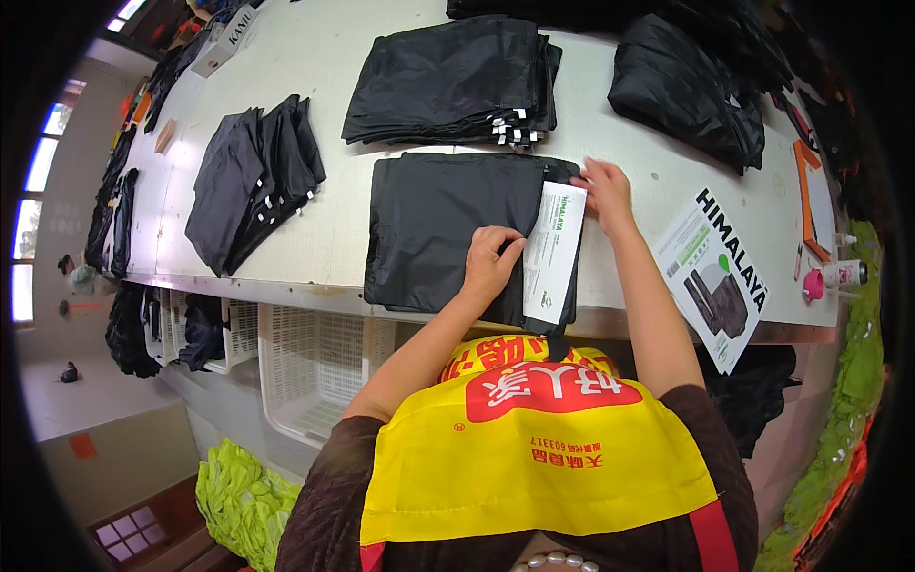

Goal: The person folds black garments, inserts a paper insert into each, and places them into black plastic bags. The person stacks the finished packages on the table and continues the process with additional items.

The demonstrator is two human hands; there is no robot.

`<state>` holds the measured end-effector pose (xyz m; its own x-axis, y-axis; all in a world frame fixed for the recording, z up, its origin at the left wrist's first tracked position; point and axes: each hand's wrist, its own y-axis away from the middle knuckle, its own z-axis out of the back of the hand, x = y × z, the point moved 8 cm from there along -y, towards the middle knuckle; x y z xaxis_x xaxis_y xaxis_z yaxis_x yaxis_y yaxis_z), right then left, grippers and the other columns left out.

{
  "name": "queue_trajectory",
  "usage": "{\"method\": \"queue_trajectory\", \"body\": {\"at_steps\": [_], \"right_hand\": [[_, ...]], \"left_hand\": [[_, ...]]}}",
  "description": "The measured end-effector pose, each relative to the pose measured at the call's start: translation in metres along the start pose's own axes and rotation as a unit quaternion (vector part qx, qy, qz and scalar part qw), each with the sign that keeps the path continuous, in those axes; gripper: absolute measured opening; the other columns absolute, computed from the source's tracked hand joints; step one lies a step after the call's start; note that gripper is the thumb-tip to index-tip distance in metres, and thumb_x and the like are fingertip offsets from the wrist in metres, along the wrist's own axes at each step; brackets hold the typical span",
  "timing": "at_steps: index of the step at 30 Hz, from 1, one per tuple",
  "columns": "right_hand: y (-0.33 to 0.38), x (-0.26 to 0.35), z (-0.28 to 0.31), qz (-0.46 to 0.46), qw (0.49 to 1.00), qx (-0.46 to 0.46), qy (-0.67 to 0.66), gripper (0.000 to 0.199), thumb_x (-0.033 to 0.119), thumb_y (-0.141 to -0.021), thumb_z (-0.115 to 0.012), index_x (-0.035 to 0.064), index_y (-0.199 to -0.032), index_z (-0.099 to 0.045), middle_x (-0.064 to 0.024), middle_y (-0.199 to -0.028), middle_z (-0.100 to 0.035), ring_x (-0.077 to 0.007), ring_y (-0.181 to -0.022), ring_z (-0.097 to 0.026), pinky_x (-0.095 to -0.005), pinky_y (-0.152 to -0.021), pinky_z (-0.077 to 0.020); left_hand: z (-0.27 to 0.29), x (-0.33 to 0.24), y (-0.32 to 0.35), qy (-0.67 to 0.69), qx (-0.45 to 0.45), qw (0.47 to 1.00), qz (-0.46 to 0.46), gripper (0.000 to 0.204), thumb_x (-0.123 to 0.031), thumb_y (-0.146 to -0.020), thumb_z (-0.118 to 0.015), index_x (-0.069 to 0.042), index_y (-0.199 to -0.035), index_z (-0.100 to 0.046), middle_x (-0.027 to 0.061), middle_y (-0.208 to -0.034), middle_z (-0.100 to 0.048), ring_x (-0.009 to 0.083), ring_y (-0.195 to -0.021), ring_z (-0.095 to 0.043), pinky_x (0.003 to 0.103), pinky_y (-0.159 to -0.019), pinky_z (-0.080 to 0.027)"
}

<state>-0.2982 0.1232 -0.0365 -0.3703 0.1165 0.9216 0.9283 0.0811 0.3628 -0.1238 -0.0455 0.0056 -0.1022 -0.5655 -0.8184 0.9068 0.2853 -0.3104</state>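
A folded black garment (pixel 434 219) lies flat on the table right in front of me. Along its right side runs a narrow white printed card (pixel 553 257). My left hand (pixel 491 265) rests on the garment, its thumb and fingers pinched together on the cloth beside the card's left edge. At the card's upper right corner is my right hand (pixel 607 195), fingers bent but apart, with the thumb close to the corner. To the right, a larger white printed sheet (pixel 710 272) with a picture of dark clothing hangs partly over the table's front edge.
Behind the garment sits a neat stack of black garments (pixel 448 81). Other black piles (pixel 253 181) lie left and at the back right (pixel 681 91). White plastic crates (pixel 310 367) stand under the table. A small bottle (pixel 843 274) and an orange-edged board (pixel 810 195) are far right.
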Motion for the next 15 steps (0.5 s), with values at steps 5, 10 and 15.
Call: {"method": "queue_trajectory", "body": {"at_steps": [5,10,15], "right_hand": [[0.068,-0.041,0.024,-0.154,0.972,0.099,0.145,0.019,0.015,-0.083,-0.062,0.002,-0.096,-0.058,-0.0041,-0.076,-0.061,-0.0107,-0.061,-0.058,-0.0222,-0.052,-0.0505],[0.074,-0.04,-0.023,-0.024,0.971,0.171,0.165,0.021,0.014,-0.09,-0.051,-0.0012,-0.103,-0.057,-0.0049,-0.08,-0.061,-0.0115,-0.063,-0.059,-0.0238,-0.055,-0.0514],[0.077,-0.038,-0.038,-0.131,0.971,0.197,-0.023,0.03,0.022,-0.093,-0.047,-0.0025,-0.111,-0.05,-0.0111,-0.088,-0.061,-0.0165,-0.062,-0.064,-0.029,-0.056,-0.0553]], "left_hand": [[-0.001,-0.001,0.0,0.02,-0.002,1.0,0.013,0.008,-0.01,-0.079,-0.064,-0.003,-0.082,-0.064,0.0091,-0.084,-0.063,0.0257,-0.082,-0.055,0.034,-0.074,-0.043],[-0.002,-0.004,-0.005,0.034,0.009,0.999,0.025,0.009,-0.01,-0.08,-0.063,-0.003,-0.086,-0.064,0.0096,-0.086,-0.063,0.0262,-0.085,-0.056,0.034,-0.076,-0.043],[0.0,-0.01,-0.012,-0.03,-0.016,0.998,-0.061,0.026,-0.01,-0.084,-0.057,-0.008,-0.11,-0.059,0.0093,-0.104,-0.06,0.0268,-0.092,-0.055,0.036,-0.078,-0.045]]}}
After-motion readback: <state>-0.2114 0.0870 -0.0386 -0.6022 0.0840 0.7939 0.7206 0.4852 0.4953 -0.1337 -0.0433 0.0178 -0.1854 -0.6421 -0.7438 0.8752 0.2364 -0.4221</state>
